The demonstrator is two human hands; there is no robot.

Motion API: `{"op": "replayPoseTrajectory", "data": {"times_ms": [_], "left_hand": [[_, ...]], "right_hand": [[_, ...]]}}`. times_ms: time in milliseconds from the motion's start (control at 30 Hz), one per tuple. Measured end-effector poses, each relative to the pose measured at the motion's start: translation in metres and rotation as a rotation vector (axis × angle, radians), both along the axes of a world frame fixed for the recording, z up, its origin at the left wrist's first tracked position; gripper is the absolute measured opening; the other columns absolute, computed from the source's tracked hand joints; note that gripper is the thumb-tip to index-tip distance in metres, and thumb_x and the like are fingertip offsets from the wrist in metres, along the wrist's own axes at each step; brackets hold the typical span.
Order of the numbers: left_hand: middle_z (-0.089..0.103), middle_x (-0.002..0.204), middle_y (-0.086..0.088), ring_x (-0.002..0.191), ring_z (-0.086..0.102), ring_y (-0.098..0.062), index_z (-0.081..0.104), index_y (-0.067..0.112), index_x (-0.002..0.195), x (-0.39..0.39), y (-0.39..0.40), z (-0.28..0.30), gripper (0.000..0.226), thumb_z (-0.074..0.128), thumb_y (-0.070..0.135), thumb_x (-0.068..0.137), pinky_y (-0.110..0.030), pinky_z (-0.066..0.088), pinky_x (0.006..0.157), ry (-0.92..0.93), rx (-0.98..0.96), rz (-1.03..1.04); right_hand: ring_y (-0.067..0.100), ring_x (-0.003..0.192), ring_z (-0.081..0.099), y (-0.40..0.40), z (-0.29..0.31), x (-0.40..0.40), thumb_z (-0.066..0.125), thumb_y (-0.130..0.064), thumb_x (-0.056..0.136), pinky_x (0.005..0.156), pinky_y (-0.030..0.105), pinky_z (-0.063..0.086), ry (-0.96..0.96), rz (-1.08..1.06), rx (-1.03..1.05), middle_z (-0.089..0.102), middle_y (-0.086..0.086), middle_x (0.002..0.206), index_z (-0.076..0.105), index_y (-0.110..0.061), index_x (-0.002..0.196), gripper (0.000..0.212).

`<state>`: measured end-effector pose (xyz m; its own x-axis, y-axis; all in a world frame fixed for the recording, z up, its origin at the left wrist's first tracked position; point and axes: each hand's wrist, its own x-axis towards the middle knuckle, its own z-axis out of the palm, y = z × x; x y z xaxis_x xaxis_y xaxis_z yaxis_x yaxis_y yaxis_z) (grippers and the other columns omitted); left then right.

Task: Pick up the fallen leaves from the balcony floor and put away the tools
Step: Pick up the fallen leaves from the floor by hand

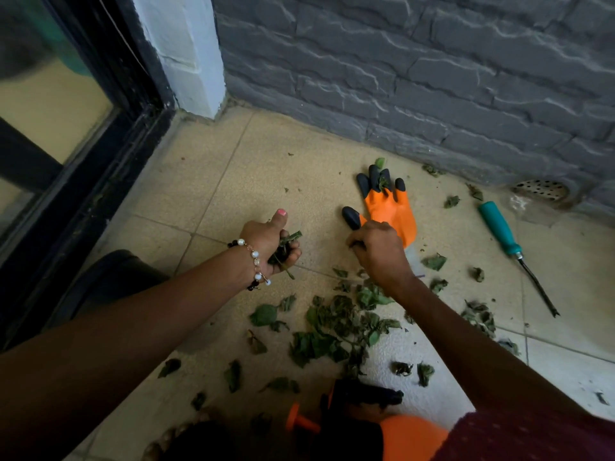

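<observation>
Gathering step in hand: left hand [271,242] curled round a bunch of wilted green leaves [284,249], thumb up; right hand [377,252] knuckles-up at the cuff of the orange rubber garden glove with black claw tips [387,207], fingers curled under and seeming to pinch a leaf scrap, though not plainly seen. Most of the loose green leaves [342,322] spread on the beige floor tiles [233,181] between the arms; teal-handled metal weeding tool [514,252] well apart by the wall. Next, probably: scoop the central heap, then collect glove and tool
</observation>
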<state>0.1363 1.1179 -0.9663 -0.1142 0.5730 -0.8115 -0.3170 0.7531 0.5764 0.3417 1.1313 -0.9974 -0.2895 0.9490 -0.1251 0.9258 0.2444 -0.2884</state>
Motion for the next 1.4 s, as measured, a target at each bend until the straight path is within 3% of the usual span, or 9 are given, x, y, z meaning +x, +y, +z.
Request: {"op": "replayPoseTrajectory", "data": {"times_ms": [200, 333, 533, 767, 867, 933, 1033, 1167, 1400], "left_hand": [[0.065, 0.058, -0.014, 0.044, 0.062, -0.019, 0.057, 0.003, 0.078, -0.003, -0.012, 0.005, 0.042, 0.052, 0.040, 0.098, -0.024, 0.052, 0.041, -0.022, 0.023, -0.017], [0.071, 0.077, -0.023, 0.059, 0.070, -0.029, 0.060, -0.002, 0.096, -0.001, -0.022, 0.010, 0.047, 0.047, 0.043, 0.099, -0.032, 0.056, 0.046, -0.116, 0.003, -0.018], [0.064, 0.113, -0.019, 0.094, 0.066, -0.034, 0.055, 0.005, 0.121, -0.011, -0.024, 0.014, 0.049, 0.043, 0.047, 0.100, -0.042, 0.056, 0.056, -0.104, -0.060, 0.142], [0.062, 0.123, -0.011, 0.107, 0.062, -0.035, 0.059, 0.007, 0.117, -0.023, -0.016, 0.008, 0.044, 0.051, 0.044, 0.095, -0.035, 0.051, 0.086, 0.082, -0.024, 0.187], [0.066, 0.087, -0.012, 0.064, 0.062, -0.028, 0.060, 0.006, 0.091, -0.013, -0.005, 0.002, 0.030, 0.058, 0.035, 0.094, -0.027, 0.052, 0.052, 0.053, -0.015, 0.220], [0.056, 0.066, -0.007, 0.042, 0.048, -0.019, 0.053, 0.007, 0.072, -0.002, 0.001, 0.000, 0.033, 0.060, 0.030, 0.094, -0.017, 0.036, 0.038, 0.025, -0.011, 0.170], [0.045, 0.057, -0.004, 0.027, 0.036, -0.014, 0.047, 0.011, 0.064, 0.010, 0.007, -0.005, 0.039, 0.060, 0.030, 0.095, -0.012, 0.028, 0.037, 0.007, -0.029, 0.114], [0.042, 0.057, -0.003, 0.030, 0.035, -0.014, 0.047, 0.012, 0.064, 0.021, 0.010, -0.010, 0.039, 0.059, 0.030, 0.096, -0.012, 0.027, 0.036, -0.001, -0.063, 0.086], [0.048, 0.062, -0.002, 0.044, 0.040, -0.017, 0.050, 0.012, 0.066, 0.030, 0.008, -0.017, 0.037, 0.058, 0.032, 0.096, -0.014, 0.030, 0.037, 0.021, -0.058, 0.028]], "right_hand": [[0.021, 0.080, 0.068, 0.022, 0.042, 0.000, 0.073, -0.003, 0.080, 0.084, 0.028, 0.052, 0.438, -0.338, 0.011, 0.074, 0.009, 0.088, 0.077, -0.008, 0.093, 0.015], [0.022, 0.080, 0.068, 0.005, 0.070, -0.045, 0.072, 0.006, 0.076, 0.075, 0.031, 0.059, 0.991, -0.301, -0.484, 0.071, 0.016, 0.093, 0.070, 0.002, 0.101, 0.025], [0.008, 0.069, 0.063, -0.031, 0.052, -0.102, 0.072, 0.003, 0.076, 0.068, 0.018, 0.048, 0.675, -0.063, -0.136, 0.067, -0.002, 0.074, 0.067, -0.007, 0.085, 0.014], [0.025, 0.106, 0.053, -0.043, 0.050, -0.101, 0.052, -0.026, 0.094, 0.091, 0.046, 0.043, 0.482, 0.277, -0.055, 0.068, 0.006, 0.115, 0.072, -0.009, 0.102, 0.027], [0.016, 0.104, 0.046, -0.035, 0.069, -0.087, 0.046, -0.042, 0.099, 0.104, 0.028, 0.031, 0.694, 0.051, -0.172, 0.052, 0.009, 0.133, 0.066, 0.012, 0.108, 0.058], [0.016, 0.098, 0.052, -0.023, 0.072, -0.063, 0.051, -0.018, 0.099, 0.094, 0.019, 0.034, 0.785, -0.158, -0.230, 0.057, 0.012, 0.128, 0.064, 0.016, 0.108, 0.037], [0.025, 0.103, 0.062, -0.001, 0.051, -0.017, 0.068, -0.022, 0.089, 0.078, 0.024, 0.042, 0.289, -0.059, -0.278, 0.068, 0.010, 0.102, 0.069, -0.002, 0.101, 0.024], [0.031, 0.117, 0.045, -0.005, 0.024, 0.014, 0.059, -0.035, 0.093, 0.093, 0.038, 0.036, -0.289, 0.046, -0.297, 0.054, 0.015, 0.121, 0.053, -0.008, 0.126, 0.043], [0.032, 0.101, 0.052, -0.023, 0.004, 0.006, 0.068, -0.034, 0.086, 0.083, 0.035, 0.039, 0.078, 0.199, -0.170, 0.059, 0.017, 0.104, 0.063, -0.008, 0.116, 0.041]]}}
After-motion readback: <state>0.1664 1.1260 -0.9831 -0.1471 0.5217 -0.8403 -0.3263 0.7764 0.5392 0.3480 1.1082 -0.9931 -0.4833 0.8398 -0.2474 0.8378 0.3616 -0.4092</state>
